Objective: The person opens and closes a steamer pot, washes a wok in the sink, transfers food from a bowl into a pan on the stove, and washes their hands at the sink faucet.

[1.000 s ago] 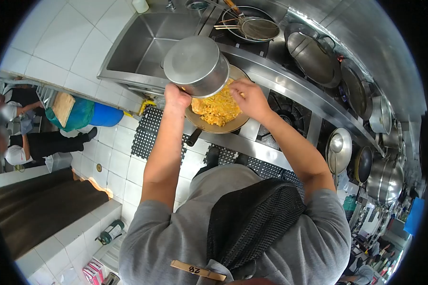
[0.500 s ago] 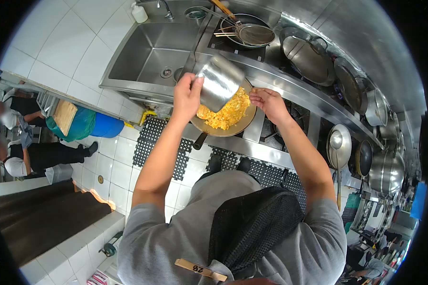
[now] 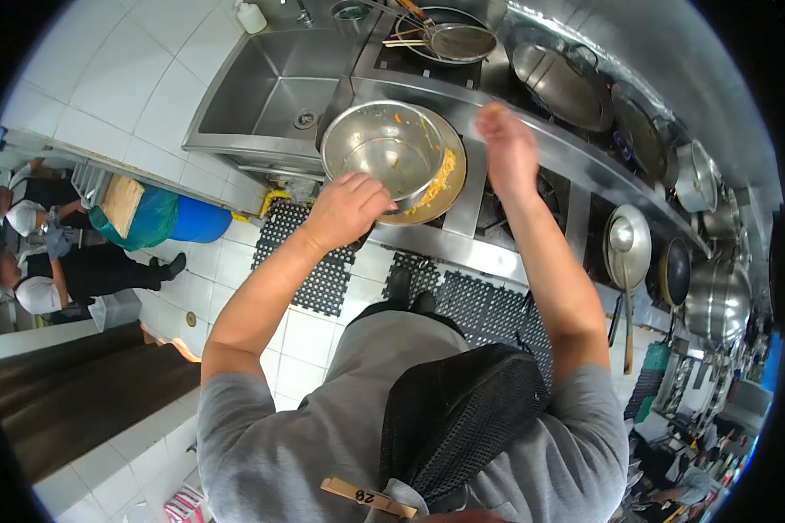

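My left hand [image 3: 351,209] grips the near rim of a deep steel bowl [image 3: 377,148]. The bowl is upright, with its mouth toward me and a few orange and yellow bits stuck inside. Partly hidden under it is a frying pan [image 3: 455,139] on the cooktop. A yellow, crumbly food like egg or rice [image 3: 436,187] shows along the pan's right side. My right hand [image 3: 508,144] is raised to the right of the pan, touching neither pan nor bowl; its fingers are smeared by motion.
A steel sink [image 3: 292,78] lies behind on the left. Along the back stand a wok with a strainer [image 3: 462,42] and several large pans. A ladle [image 3: 621,240] rests in a wok on the right. Two people [image 3: 70,270] stand far left.
The bowl was tipped over the pan and has turned upright, mouth facing me. My right hand has moved up and away from the pan's edge.
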The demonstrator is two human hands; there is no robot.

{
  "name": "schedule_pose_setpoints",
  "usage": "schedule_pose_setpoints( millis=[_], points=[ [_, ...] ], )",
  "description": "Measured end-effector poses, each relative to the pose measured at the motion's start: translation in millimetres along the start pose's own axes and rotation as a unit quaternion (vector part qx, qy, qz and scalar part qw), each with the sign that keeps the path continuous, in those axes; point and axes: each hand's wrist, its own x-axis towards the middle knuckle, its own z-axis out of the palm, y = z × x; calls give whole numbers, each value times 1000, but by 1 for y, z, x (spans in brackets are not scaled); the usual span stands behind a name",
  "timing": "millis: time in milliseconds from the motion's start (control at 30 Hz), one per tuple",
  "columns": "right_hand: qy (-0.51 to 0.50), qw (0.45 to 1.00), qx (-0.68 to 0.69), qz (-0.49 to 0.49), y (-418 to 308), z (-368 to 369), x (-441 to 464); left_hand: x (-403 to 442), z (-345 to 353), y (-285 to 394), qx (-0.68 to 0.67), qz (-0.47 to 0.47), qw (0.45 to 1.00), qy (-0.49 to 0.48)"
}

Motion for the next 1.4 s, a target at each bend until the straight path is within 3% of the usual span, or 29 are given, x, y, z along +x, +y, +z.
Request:
schedule_pose_setpoints(
  millis=[67, 200, 333, 467, 533, 600, 733, 800, 967, 1067, 1133, 1167, 1233, 1333, 1400],
  points=[
    [36, 966, 65, 249, 25, -16, -22, 7, -10, 3, -2, -3, 1000, 8],
    [72, 945, 166, 274, 16, -32, -81, 15, -27, -12, 45, 15, 999, -3],
    [126, 926, 233, 269, 1, -57, -150, 41, -36, -30, 1, 94, 995, 31],
    [265, 911, 261, 178, 16, -61, -256, 70, -25, -35, -94, 242, 966, 11],
    [340, 885, 302, 98, 40, -45, -325, 82, -9, -20, -181, 341, 922, 28],
    [441, 825, 352, 29, 79, -15, -393, 87, 6, 14, -285, 427, 858, 18],
    [525, 737, 414, -100, 147, 79, -528, 70, 15, 129, -427, 566, 704, -31],
    [615, 671, 391, -136, 160, 148, -586, 39, 10, 196, -449, 653, 602, -100],
    [690, 494, 422, -318, 246, 267, -718, -83, 11, 380, -530, 707, 454, -111],
    [720, 375, 435, -390, 294, 341, -758, -164, 15, 468, -551, 714, 417, -113],
    [726, 325, 444, -413, 325, 387, -774, -210, 21, 510, -564, 714, 398, -117],
    [725, 319, 445, -417, 340, 408, -781, -230, 23, 527, -556, 715, 410, -113],
    [726, 252, 459, -445, 366, 442, -790, -264, 28, 557, -544, 718, 421, -111],
    [714, 213, 473, -471, 389, 476, -800, -302, 35, 577, -499, 740, 439, -103],
    [711, 217, 473, -473, 397, 481, -810, -320, 38, 583, -488, 741, 448, -110]
  ],
)
